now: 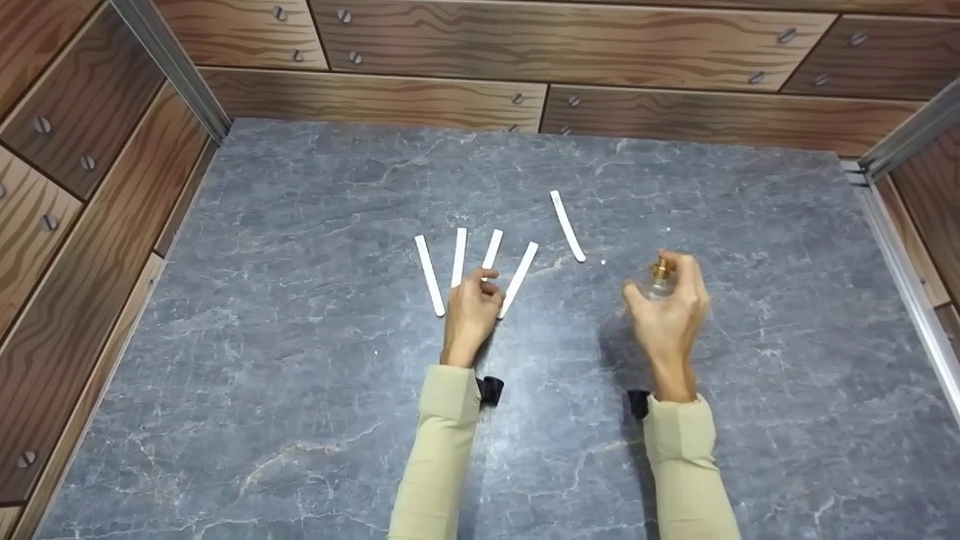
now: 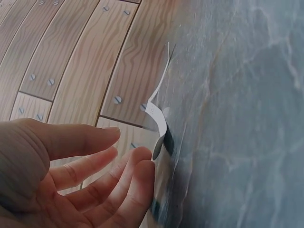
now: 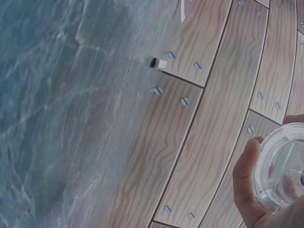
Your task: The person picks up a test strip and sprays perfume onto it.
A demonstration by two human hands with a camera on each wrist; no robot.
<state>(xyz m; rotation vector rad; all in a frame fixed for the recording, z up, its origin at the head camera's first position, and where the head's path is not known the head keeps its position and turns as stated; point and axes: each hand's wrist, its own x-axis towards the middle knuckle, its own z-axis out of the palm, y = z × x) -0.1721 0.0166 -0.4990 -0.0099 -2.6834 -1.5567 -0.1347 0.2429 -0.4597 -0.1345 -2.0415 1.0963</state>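
Observation:
My right hand (image 1: 670, 307) grips a clear glass perfume bottle (image 3: 278, 168) with a gold spray top (image 1: 661, 270), raised above the table. My left hand (image 1: 472, 307) hovers over several white paper test strips fanned out on the table. Its fingers are loosely bent, the thumb apart from them, with nothing held between. It partly covers the two middle strips; the outer left strip (image 1: 430, 275) and outer right strip (image 1: 519, 277) lie on either side. A curved strip (image 2: 159, 121) shows just beyond the left fingertips in the left wrist view. Another strip (image 1: 568, 226) lies alone, farther back.
The grey marbled tabletop (image 1: 300, 405) is bounded by wood-patterned panels (image 1: 570, 45) at the back and sides. A metal rail (image 1: 911, 277) runs along the right edge. Small white specks (image 1: 603, 262) lie near the lone strip.

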